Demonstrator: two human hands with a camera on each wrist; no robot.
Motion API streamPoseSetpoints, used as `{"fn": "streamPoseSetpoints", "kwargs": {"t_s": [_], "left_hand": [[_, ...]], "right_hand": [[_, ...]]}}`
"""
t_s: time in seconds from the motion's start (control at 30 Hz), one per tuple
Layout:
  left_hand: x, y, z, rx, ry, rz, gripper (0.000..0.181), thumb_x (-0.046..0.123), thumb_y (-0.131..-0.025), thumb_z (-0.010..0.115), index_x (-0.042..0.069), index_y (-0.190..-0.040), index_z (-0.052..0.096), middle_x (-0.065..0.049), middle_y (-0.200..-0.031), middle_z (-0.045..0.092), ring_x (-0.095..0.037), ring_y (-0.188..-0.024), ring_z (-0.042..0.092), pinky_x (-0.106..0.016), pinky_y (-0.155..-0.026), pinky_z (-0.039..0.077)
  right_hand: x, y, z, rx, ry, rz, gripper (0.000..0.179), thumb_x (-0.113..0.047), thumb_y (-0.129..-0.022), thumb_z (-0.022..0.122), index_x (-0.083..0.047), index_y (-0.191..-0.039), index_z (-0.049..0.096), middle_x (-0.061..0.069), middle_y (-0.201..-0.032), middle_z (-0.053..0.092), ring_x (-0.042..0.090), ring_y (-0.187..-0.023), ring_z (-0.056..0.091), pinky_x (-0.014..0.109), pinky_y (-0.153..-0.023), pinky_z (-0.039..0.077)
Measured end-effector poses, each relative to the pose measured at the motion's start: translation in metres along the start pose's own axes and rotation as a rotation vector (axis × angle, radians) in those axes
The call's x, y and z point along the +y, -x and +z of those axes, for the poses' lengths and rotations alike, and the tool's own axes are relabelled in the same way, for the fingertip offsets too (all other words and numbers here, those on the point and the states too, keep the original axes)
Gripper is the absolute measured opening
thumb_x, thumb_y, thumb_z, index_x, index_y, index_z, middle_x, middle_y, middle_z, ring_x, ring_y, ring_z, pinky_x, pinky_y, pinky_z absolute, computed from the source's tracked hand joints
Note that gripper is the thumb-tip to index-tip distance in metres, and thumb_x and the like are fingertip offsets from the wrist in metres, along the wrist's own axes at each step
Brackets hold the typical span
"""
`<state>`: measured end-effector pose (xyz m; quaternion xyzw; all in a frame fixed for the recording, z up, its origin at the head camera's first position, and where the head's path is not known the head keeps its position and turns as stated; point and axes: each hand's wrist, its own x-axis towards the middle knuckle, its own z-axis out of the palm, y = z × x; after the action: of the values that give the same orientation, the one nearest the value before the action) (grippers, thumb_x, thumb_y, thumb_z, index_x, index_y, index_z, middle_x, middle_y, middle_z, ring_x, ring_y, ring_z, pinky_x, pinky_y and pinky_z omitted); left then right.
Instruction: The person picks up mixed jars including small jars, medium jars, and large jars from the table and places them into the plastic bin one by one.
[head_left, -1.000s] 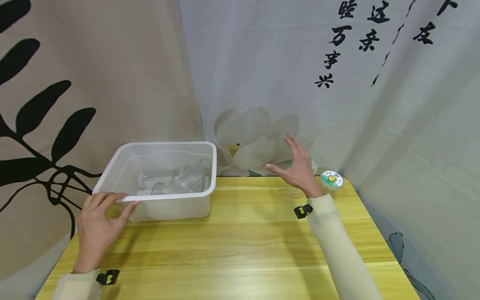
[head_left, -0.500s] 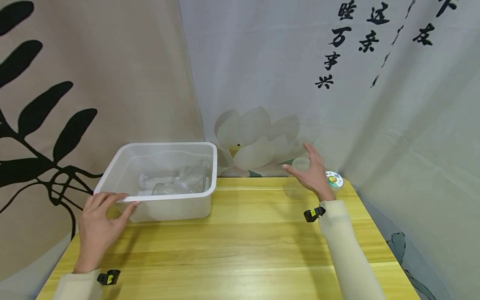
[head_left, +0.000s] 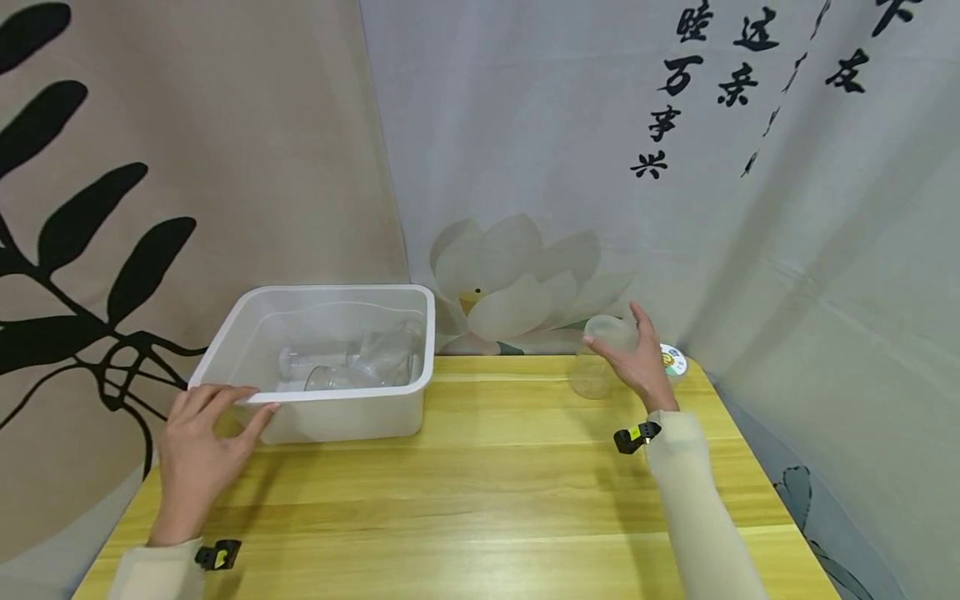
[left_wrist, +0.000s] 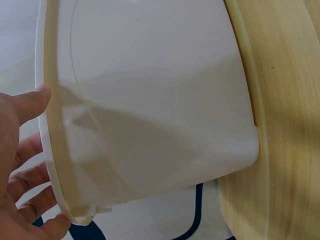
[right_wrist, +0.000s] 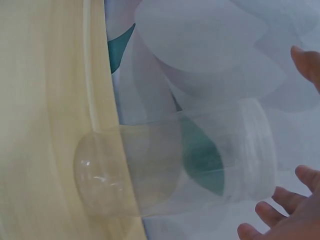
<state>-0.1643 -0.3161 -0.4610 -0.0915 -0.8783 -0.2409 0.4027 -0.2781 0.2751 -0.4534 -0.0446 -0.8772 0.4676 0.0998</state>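
In the head view, a white plastic tub point(head_left: 337, 417) stands on the left of the table, with several clear jar-like containers point(head_left: 360, 367) lying inside. My left hand point(head_left: 198, 458) grips its near left rim. The left wrist view shows the thumb point(left_wrist: 36, 104) on one side of that rim and the fingers on the other. At the table's back right, a clear plastic jar point(head_left: 591, 377) stands upright, topped by a whitish lid point(right_wrist: 259, 150). My right hand point(head_left: 636, 367) is spread beside the jar's top, thumb and fingers apart, holding nothing; whether a fingertip touches it I cannot tell.
A round lid with a colourful label point(head_left: 674, 360) shows behind my right hand, its container mostly hidden. Printed cloth point(head_left: 525, 167) hangs along the back and sides of the wooden table point(head_left: 450, 517).
My right hand has moved right and lower, from in front of the clear jar to its right side, uncovering the jar and partly covering the labelled lid. My left hand stays on the tub rim.
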Motion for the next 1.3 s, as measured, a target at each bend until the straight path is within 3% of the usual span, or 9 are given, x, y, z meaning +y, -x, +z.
{"fn": "streamPoseSetpoints", "kwargs": {"t_s": [0.27,0.53,0.67,0.9,1.3], "left_hand": [[-0.001,0.000,0.000,-0.011,-0.013,-0.010,0.042,0.013,-0.065,0.094,-0.002,-0.099,0.075,-0.022,-0.100,0.068,-0.040,-0.095,0.055,-0.043,-0.081,0.038],[-0.001,0.000,-0.001,-0.008,-0.012,-0.011,0.042,0.013,-0.065,0.094,-0.002,-0.099,0.075,-0.022,-0.100,0.068,-0.040,-0.096,0.055,-0.044,-0.082,0.038],[-0.001,0.000,-0.001,-0.012,-0.008,-0.014,0.042,0.013,-0.065,0.094,-0.002,-0.099,0.075,-0.022,-0.100,0.068,-0.040,-0.096,0.055,-0.045,-0.082,0.039],[0.000,0.000,-0.001,-0.006,-0.004,-0.013,0.041,0.012,-0.065,0.094,-0.001,-0.099,0.075,-0.021,-0.100,0.069,-0.040,-0.096,0.055,-0.045,-0.084,0.039],[-0.002,0.000,0.000,-0.001,-0.010,-0.001,0.041,0.013,-0.065,0.094,-0.001,-0.099,0.075,-0.021,-0.099,0.069,-0.038,-0.093,0.055,-0.039,-0.080,0.037]], "right_hand": [[0.016,0.004,0.005,-0.016,-0.056,0.077,0.124,-0.063,-0.078,0.081,-0.032,-0.165,-0.002,-0.005,-0.174,0.003,0.033,-0.161,0.010,0.068,-0.121,0.020],[0.027,0.007,0.015,-0.016,-0.092,0.099,0.130,-0.055,-0.076,0.087,-0.030,-0.165,-0.003,0.014,-0.170,0.021,0.040,-0.153,0.026,0.065,-0.121,0.025],[0.032,0.006,0.020,-0.010,-0.126,0.100,0.131,-0.051,-0.074,0.090,-0.027,-0.166,-0.001,0.018,-0.164,0.030,0.040,-0.153,0.027,0.065,-0.121,0.022],[0.045,0.004,0.028,0.009,-0.170,0.115,0.118,-0.041,-0.075,0.092,-0.023,-0.163,0.016,0.015,-0.158,0.040,0.038,-0.150,0.033,0.061,-0.121,0.028],[0.055,0.002,0.034,0.009,-0.181,0.160,0.099,-0.021,-0.083,0.086,-0.011,-0.159,0.022,0.021,-0.159,0.038,0.043,-0.147,0.035,0.061,-0.120,0.031]]}}
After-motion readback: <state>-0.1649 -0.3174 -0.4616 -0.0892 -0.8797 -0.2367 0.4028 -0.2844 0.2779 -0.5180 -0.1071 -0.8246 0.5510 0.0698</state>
